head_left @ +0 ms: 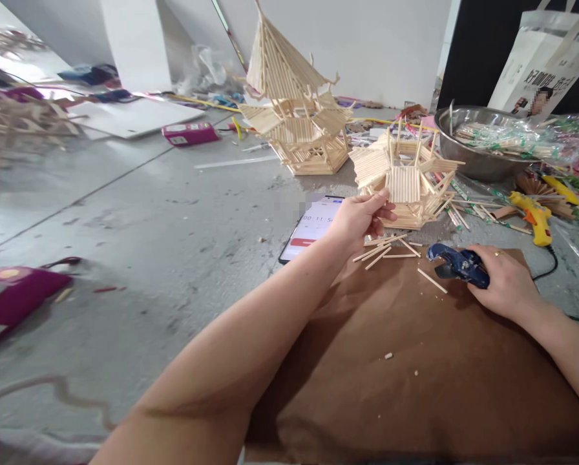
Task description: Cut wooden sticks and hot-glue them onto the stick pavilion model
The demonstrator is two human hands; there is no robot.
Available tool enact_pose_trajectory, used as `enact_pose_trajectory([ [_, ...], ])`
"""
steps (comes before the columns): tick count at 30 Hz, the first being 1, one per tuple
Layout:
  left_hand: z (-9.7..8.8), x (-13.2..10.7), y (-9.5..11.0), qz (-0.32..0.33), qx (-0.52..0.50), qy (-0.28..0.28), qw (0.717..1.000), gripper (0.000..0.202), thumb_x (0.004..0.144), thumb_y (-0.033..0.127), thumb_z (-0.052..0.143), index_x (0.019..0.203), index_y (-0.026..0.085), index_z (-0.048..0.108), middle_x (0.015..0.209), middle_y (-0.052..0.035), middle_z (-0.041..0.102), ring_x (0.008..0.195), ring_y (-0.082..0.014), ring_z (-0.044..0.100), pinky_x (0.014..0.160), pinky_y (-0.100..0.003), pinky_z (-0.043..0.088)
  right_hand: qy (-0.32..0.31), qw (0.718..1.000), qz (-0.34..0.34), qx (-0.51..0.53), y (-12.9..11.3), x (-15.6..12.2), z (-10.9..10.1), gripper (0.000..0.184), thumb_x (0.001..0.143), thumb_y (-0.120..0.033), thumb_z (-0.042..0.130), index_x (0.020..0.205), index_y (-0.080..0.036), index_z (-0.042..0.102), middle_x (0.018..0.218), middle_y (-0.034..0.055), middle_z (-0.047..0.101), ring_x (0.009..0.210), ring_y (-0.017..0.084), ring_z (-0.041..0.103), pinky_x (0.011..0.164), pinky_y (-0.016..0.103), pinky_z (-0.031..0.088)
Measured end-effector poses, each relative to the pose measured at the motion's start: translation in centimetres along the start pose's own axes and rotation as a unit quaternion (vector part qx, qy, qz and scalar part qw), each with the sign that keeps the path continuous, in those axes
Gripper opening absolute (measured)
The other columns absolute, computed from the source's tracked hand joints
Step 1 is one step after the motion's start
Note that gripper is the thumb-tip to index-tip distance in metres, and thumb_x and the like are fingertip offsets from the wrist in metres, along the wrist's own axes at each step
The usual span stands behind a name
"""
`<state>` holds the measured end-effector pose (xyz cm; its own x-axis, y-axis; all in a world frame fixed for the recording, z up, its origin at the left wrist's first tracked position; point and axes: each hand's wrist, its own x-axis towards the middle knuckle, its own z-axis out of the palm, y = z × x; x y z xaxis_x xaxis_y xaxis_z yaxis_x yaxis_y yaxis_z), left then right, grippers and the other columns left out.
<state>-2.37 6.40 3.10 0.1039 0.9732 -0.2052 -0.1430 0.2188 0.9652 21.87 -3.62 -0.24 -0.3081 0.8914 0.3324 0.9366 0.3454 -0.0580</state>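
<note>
My left hand [369, 216] reaches forward with thumb and fingers pinched together, right in front of a small model building [404, 184] made of thin wooden sticks. What the pinch holds, if anything, is hidden; I cannot tell whether the fingertips touch the roof panel. On the right, my right hand [505, 281] is wrapped around a dark blue hand cutter [459, 263], its curved jaws pointing left. Several loose wooden sticks [379, 250] lie below my left hand. A single stick [432, 281] rests on the brown sheet [396, 387], left of the cutter.
Behind stands a taller stick pagoda [289, 123]. A phone [309, 229] showing a timer lies beside my left forearm. At right are a metal bowl [483, 161] of wrapped sticks, a yellow glue gun [534, 216] and a white bag [546, 61]. Purple packs [21, 300] lie left.
</note>
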Motion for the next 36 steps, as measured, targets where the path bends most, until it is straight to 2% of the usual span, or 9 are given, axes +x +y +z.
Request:
enact_pose_trajectory([
  [11,0.3,0.1,0.0,-0.017,-0.01,0.0,1.0,0.028,0.075,0.036,0.057,0.063,0.011,0.058,0.05,-0.0024,0.061,0.027,-0.0046,0.041,0.029,-0.019,0.027,-0.001,1.0,-0.004,0.004,0.0,0.0,0.0,0.042,0.067,-0.025,0.052,0.108,-0.017,0.051,0.1,0.0093,0.063,0.09,0.026,0.058,0.077,0.038,0.047],
  [26,0.2,0.3,-0.3,0.009,0.012,-0.011,1.0,0.029,0.076,0.038,0.056,0.062,0.012,0.057,0.048,-0.0011,0.057,0.029,-0.0042,0.039,0.032,-0.02,0.025,-0.007,1.0,-0.002,0.013,-0.1,0.0,0.0,0.042,0.066,-0.024,0.052,0.107,-0.017,0.051,0.098,0.0093,0.063,0.091,0.025,0.058,0.078,0.038,0.046],
  [28,0.1,0.2,-0.5,0.051,0.042,0.016,0.998,0.029,0.077,0.037,0.054,0.059,0.014,0.055,0.045,0.0015,0.052,0.03,-0.0041,0.035,0.033,-0.02,0.023,-0.006,1.0,0.002,0.016,-0.1,0.0,0.0,0.042,0.066,-0.024,0.052,0.107,-0.018,0.05,0.097,0.0088,0.063,0.091,0.026,0.058,0.077,0.038,0.046],
  [29,0.0,0.1,-0.7,0.093,0.07,0.045,0.992,0.028,0.077,0.036,0.053,0.058,0.015,0.054,0.045,0.0028,0.048,0.032,-0.0043,0.035,0.035,-0.021,0.024,-0.005,1.0,0.005,0.015,0.0,0.0,0.0,0.043,0.066,-0.024,0.052,0.108,-0.018,0.05,0.097,0.0087,0.063,0.091,0.026,0.058,0.076,0.038,0.046],
  [30,0.0,-0.2,-0.9,0.147,0.104,0.082,0.98,0.028,0.078,0.034,0.052,0.057,0.016,0.052,0.044,0.004,0.045,0.034,-0.0046,0.035,0.038,-0.021,0.024,-0.002,1.0,0.01,0.013,0.0,0.1,-0.1,0.043,0.066,-0.024,0.052,0.109,-0.018,0.049,0.097,0.0088,0.063,0.09,0.026,0.058,0.076,0.038,0.046],
  [32,0.1,-0.9,-1.3,0.261,0.198,0.139,0.935,0.023,0.077,0.028,0.053,0.057,0.017,0.05,0.049,0.0041,0.043,0.046,-0.0061,0.04,0.047,-0.019,0.029,0.009,1.0,0.02,0.013,0.2,0.2,-0.3,0.044,0.066,-0.023,0.052,0.109,-0.018,0.048,0.098,0.0093,0.062,0.089,0.026,0.058,0.075,0.038,0.046],
  [34,0.5,-1.9,-1.8,0.319,0.278,0.132,0.896,0.021,0.076,0.025,0.053,0.057,0.018,0.049,0.052,0.0035,0.043,0.053,-0.008,0.042,0.053,-0.02,0.031,0.026,0.999,0.035,0.018,0.4,0.3,-0.6,0.046,0.066,-0.023,0.051,0.111,-0.017,0.046,0.101,0.0104,0.061,0.091,0.026,0.057,0.077,0.038,0.046],
  [36,1.0,-2.8,-2.4,0.333,0.338,0.057,0.878,0.017,0.077,0.024,0.051,0.061,0.018,0.051,0.056,0.0027,0.046,0.054,-0.0087,0.042,0.056,-0.021,0.032,0.035,0.997,0.054,0.03,0.6,0.5,-0.8,0.049,0.067,-0.023,0.051,0.114,-0.015,0.044,0.104,0.0117,0.059,0.096,0.027,0.055,0.08,0.038,0.045],
])
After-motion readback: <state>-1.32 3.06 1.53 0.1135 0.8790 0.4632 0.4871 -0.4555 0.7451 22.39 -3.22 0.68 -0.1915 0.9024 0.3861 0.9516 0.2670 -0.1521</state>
